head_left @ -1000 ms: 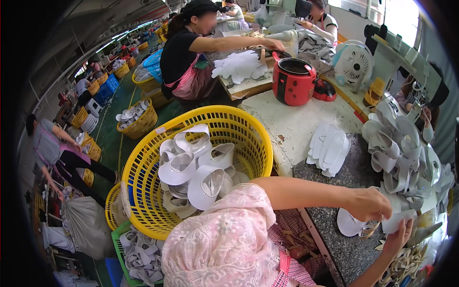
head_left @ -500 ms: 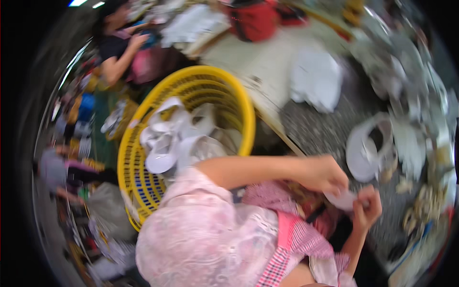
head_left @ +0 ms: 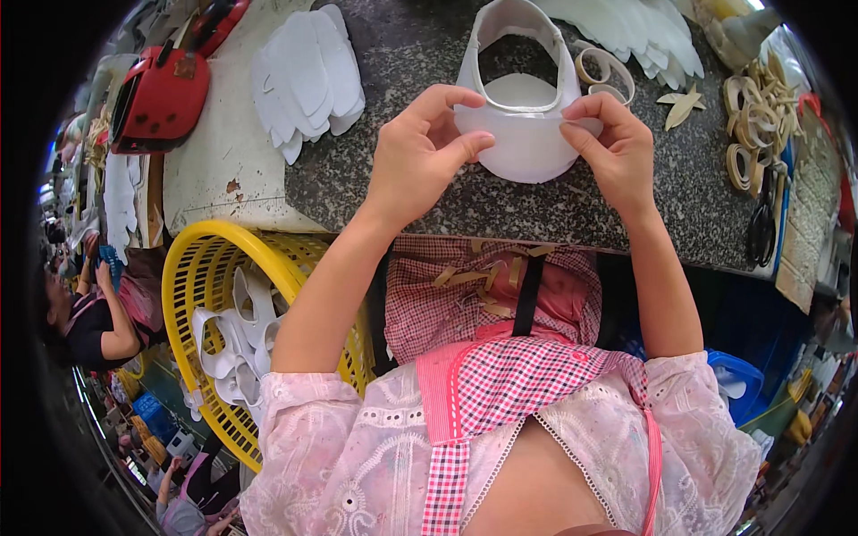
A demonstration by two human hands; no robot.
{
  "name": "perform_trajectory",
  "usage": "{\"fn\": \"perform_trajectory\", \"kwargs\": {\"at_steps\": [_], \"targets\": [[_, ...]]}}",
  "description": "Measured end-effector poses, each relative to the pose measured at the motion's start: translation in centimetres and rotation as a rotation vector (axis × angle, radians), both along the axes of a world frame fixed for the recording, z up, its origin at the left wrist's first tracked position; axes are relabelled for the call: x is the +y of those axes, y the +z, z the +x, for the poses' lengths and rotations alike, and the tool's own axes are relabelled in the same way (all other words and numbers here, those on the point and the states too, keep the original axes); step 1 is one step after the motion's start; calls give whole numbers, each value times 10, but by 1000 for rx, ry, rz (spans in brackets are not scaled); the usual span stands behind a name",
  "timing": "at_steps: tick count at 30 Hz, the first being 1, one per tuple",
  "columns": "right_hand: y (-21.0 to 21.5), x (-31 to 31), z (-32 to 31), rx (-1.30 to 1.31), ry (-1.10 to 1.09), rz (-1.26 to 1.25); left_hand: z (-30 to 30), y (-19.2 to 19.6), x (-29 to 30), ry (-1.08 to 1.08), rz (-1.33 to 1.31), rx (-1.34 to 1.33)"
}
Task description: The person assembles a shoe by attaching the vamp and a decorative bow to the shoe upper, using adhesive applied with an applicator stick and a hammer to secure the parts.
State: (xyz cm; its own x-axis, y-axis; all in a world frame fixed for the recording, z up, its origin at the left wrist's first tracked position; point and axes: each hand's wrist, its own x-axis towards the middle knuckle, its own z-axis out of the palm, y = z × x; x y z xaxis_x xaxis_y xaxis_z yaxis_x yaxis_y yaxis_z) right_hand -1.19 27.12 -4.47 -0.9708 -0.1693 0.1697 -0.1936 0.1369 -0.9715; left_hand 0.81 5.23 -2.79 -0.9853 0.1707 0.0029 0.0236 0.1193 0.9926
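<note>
In front of me on the dark speckled tabletop (head_left: pixel 411 54) lies a white shoe upper (head_left: pixel 572 76), its opening away from me and its rounded toe toward me. A thin, milky white curved piece (head_left: pixel 523 129) spans the toe just below the opening. My left hand (head_left: pixel 416 152) has its left end between thumb and fingers. At the other end, my right hand (head_left: pixel 617 147) pinches the piece between thumb and forefinger. Whether its lower edge touches the toe is hard to tell, white against white.
White sole-shaped pieces lie in stacks at left (head_left: pixel 308 76) and far right (head_left: pixel 635 36). Beige strip rolls (head_left: pixel 742 134) and black-handled scissors (head_left: pixel 762 223) sit along the right edge. A yellow basket (head_left: pixel 183 268) of white shoe uppers stands at lower left. Beyond it, a person (head_left: pixel 103 322) sits.
My view has swung to face the table squarely. Both hands, holding the white piece near the table's front edge before, have moved forward over the shoe upper.
</note>
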Motion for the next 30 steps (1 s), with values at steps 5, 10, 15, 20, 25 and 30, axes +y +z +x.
{"fn": "perform_trajectory", "kwargs": {"at_steps": [5, 10, 15, 20, 25, 30], "targets": [[-2, 7, -8, 8, 47, 74, 0, -9, 6, 31, -19, 31], [0, 7, -16, 6, 103, 78, -1, -15, 5, 29, -78, 65], [-2, 10, -16, 16, 104, 128, -2, -18, 7, 39, -135, 65], [-6, 12, -16, 42, 117, 125, -4, -19, 7, 33, -174, 82], [-6, 7, -13, 81, 70, 234, -5, -13, 11, 61, -282, 133], [-4, -1, -11, 216, -3, 370, -11, -8, 7, 80, -618, 336]]}}
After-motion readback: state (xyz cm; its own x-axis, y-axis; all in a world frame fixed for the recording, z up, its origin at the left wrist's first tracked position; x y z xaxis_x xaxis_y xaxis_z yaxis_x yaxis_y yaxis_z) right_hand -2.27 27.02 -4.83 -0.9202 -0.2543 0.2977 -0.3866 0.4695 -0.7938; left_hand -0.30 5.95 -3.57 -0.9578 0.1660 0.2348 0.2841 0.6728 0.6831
